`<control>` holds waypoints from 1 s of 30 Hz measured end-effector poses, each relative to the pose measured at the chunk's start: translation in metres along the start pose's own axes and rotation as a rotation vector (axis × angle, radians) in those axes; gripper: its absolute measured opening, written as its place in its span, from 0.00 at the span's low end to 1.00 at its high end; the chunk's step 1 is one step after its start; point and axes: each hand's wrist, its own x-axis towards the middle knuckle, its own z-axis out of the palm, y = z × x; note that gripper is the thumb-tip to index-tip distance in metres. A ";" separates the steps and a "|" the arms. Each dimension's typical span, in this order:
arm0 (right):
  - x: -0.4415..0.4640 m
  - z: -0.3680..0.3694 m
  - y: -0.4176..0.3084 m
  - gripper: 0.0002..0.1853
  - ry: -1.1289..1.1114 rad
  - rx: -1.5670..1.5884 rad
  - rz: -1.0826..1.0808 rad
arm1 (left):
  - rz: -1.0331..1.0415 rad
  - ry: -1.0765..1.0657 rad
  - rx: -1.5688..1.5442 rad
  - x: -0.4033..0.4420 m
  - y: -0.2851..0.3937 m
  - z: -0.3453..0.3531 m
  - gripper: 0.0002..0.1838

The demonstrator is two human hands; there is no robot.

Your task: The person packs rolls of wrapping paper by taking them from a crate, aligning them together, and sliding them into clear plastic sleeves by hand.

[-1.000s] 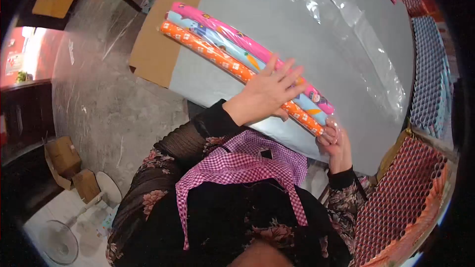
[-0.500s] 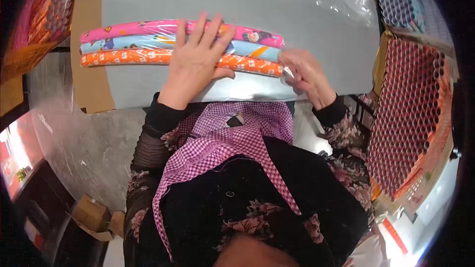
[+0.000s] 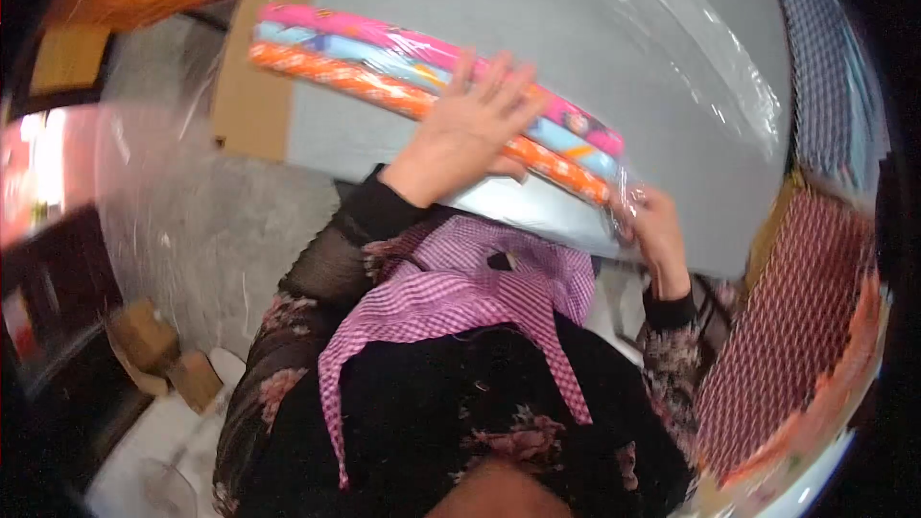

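Observation:
Three patterned rolls that look like wrapping paper lie side by side in clear plastic film: a pink roll [image 3: 360,27], a light blue roll [image 3: 360,51] and an orange roll [image 3: 336,79]. Across their middle my left hand [image 3: 470,134] rests palm down, fingers spread and open, hiding part of each roll. At the rolls' right end my right hand [image 3: 657,230] is closed, its fingers pinching the loose end of the plastic sleeve [image 3: 628,197]. Beneath them is a grey work surface [image 3: 384,139].
Brown cardboard [image 3: 254,86] edges the surface on the left. A loose strip of clear plastic [image 3: 710,48] lies at the back right. Stacked red rolls [image 3: 787,317] and blue rolls [image 3: 825,77] stand to the right. Small cardboard boxes [image 3: 144,336] sit on the floor, lower left.
The view has turned, so the rolls and table now slant down to the right. My left hand still lies on the rolls, and the right hand stays at their end with the plastic.

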 end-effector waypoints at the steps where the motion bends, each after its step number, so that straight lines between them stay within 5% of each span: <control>1: 0.003 0.000 0.005 0.14 -0.025 0.049 -0.048 | -0.049 0.008 0.037 0.000 -0.002 0.003 0.52; 10: 0.004 0.010 0.007 0.08 0.078 0.249 0.000 | 0.005 0.052 -0.084 0.000 0.000 -0.010 0.49; 24: 0.008 0.010 0.010 0.06 -0.137 0.620 -0.022 | 0.044 0.081 -0.041 0.000 0.005 -0.013 0.50; 28: -0.017 0.025 -0.006 0.07 -0.075 0.581 -0.174 | 0.048 0.078 -0.037 0.001 0.005 -0.012 0.49; 30: -0.028 0.032 -0.021 0.03 0.106 0.141 -0.399 | 0.035 0.081 -0.037 0.001 0.003 -0.014 0.49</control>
